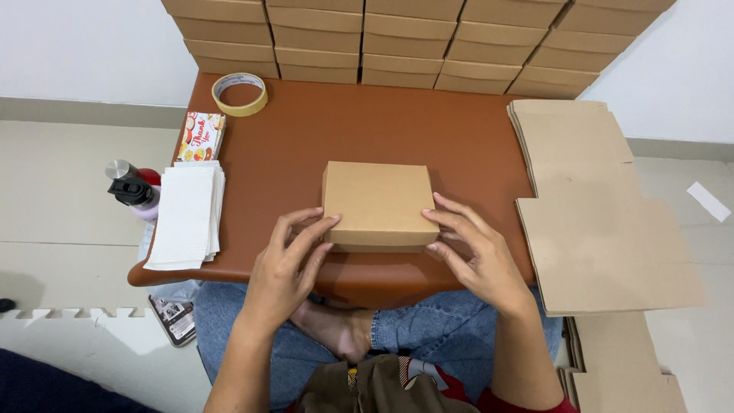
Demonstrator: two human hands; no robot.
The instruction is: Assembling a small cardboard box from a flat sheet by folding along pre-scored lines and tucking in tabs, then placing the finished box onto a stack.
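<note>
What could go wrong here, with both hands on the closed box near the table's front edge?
1. The cardboard box sits close to the table front edge; a pull by the left hand or right hand might drop it.
2. The flat cardboard sheets overhang the table's right side and could slide off if bumped.

Stacked boxes (417,42) at far edge: tops cut off by the frame. Flat cardboard sheets (604,229) on right: lower pile runs out of the bottom edge. My left fingers (306,233) cover the small box's (377,203) near-left corner; right fingers (451,226) cover its near-right side. Bottles (134,187) at left partly hidden behind white paper stack (186,218). Object under counter (173,317): too small to identify.
</note>
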